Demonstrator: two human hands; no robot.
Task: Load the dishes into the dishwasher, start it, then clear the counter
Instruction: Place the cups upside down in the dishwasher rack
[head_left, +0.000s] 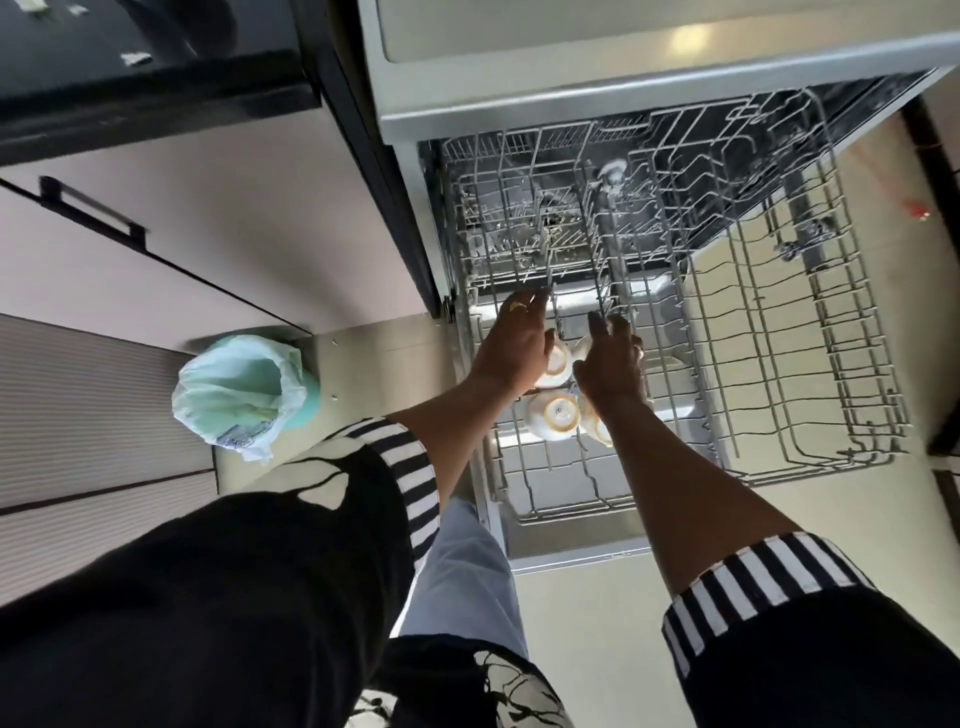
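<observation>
The dishwasher (519, 109) stands open with its grey wire rack (524, 493) pulled out. Several white cups with gold-ringed bases sit upside down in the rack's left part. My left hand (511, 348) holds one cup (558, 361) at its side, with the fingers reaching up to the rack wires. My right hand (613, 364) holds a second cup (583, 345), which it mostly hides. Nearer to me stands another cup (553, 415). Beside it a further cup (600, 428) is half hidden under my right forearm.
The rack's right part (810, 364) holds only bare wire tines. The open dishwasher door (571, 551) lies below the rack. A bin with a pale green bag (244, 389) stands on the floor at left, next to cabinet fronts with a black handle (93, 213).
</observation>
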